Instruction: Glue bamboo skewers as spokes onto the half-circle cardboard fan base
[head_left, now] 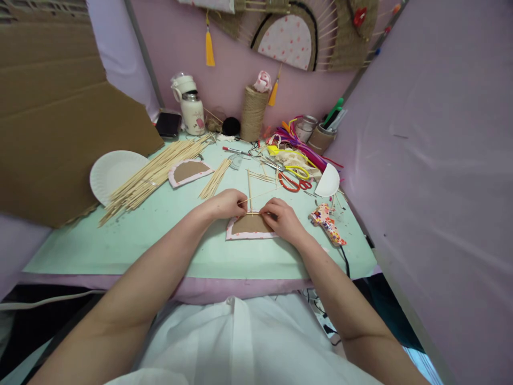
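**Working at a cardboard edge with both hands**

Apparently pinching a slanting thin stick (262, 194) with the left hand (229, 205), at the far edge of a bordered cardboard piece (253, 226) lying flat near the front of the table (152, 259). Touching that edge with the right hand (284, 220), curled; cannot tell if gripping. Off to the right, with cord trailing, near a patterned gun-shaped tool (328, 224).

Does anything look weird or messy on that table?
A flat white half-circle on the right looks like a cut paper plate. On the left, a bundle of pale wooden sticks lies messily over the edge of a round white paper plate.
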The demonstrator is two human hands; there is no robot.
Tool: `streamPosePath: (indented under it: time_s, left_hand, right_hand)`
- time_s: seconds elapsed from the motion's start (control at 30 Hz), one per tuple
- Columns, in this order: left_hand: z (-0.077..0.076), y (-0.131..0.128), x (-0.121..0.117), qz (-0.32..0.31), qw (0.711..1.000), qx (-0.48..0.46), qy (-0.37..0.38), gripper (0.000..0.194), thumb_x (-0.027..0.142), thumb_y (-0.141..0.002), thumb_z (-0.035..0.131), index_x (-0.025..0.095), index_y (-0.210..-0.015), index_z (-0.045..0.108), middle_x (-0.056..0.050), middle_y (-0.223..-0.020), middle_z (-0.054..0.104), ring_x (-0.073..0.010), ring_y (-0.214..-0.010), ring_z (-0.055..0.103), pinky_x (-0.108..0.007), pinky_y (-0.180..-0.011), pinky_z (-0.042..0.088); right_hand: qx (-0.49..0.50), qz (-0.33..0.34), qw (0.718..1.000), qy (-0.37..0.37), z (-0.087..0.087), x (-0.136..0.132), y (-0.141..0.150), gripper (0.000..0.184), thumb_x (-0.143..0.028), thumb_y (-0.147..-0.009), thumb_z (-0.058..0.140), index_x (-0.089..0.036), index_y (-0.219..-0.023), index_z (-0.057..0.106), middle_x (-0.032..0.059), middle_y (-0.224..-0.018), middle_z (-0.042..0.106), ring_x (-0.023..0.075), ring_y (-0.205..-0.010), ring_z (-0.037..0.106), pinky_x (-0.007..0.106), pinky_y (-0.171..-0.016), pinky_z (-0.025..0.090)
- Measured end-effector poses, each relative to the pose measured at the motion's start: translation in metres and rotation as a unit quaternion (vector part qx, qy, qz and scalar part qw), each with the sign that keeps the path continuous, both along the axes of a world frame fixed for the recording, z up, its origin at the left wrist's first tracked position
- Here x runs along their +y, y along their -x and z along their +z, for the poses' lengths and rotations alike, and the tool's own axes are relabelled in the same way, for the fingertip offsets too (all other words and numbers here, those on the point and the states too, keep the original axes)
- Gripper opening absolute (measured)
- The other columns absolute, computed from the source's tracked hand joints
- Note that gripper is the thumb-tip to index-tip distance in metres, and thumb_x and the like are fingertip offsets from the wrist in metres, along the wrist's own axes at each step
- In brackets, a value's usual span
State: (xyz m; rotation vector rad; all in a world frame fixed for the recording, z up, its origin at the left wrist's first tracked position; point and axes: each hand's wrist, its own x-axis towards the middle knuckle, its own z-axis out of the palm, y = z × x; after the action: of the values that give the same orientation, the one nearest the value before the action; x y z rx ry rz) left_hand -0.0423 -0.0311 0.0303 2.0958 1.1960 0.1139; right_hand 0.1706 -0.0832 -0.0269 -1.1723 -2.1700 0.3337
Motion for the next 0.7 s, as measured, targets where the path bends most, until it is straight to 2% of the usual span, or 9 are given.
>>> streamPosePath:
  time_s: [0.3, 0.47, 0.7]
  left_hand:
    - [-0.0028, 0.0, 0.0015, -0.007, 1.0, 0.001, -0.007, 0.012, 0.018, -0.062, 0.055, 0.018, -0.067, 0.065, 0.001, -0.065, 0.065, -0.0133, -0.063, 0.056, -0.023, -0.057, 0.038]
    - [-0.0021, -0.0007, 0.0009, -0.002, 1.0, 0.005, -0.01, 0.011, 0.017, -0.062, 0.055, 0.018, -0.067, 0.065, 0.001, -0.065, 0.065, -0.0137, -0.064, 0.056, -0.023, -0.058, 0.038]
    - [-0.0033, -0.0012, 0.0004, -0.008, 1.0, 0.008, -0.007, 0.01, 0.015, -0.065, 0.056, 0.018, -0.069, 0.064, 0.002, -0.063, 0.063, -0.0133, -0.063, 0.056, -0.023, -0.057, 0.036]
  right_hand:
    - [-0.029, 0.003, 1.0, -0.009, -0.0012, -0.0004, 0.0001, 0.017, -0.01, -0.088, 0.056, -0.02, -0.09, 0.07, 0.0062, -0.09, 0.06, 0.0193, -0.087, 0.055, 0.032, -0.078, 0.043]
    - [-0.038, 0.009, 0.999, -0.022, -0.0028, 0.0003, 0.0006, 0.024, -0.012, -0.094, 0.05, -0.021, -0.097, 0.072, 0.0067, -0.089, 0.062, 0.0196, -0.086, 0.054, 0.032, -0.077, 0.043]
    - [-0.066, 0.021, 0.996, -0.055, -0.0059, 0.0012, -0.0003, 0.026, -0.011, -0.093, 0.051, -0.021, -0.095, 0.075, 0.0075, -0.088, 0.063, 0.0199, -0.084, 0.054, 0.033, -0.075, 0.042]
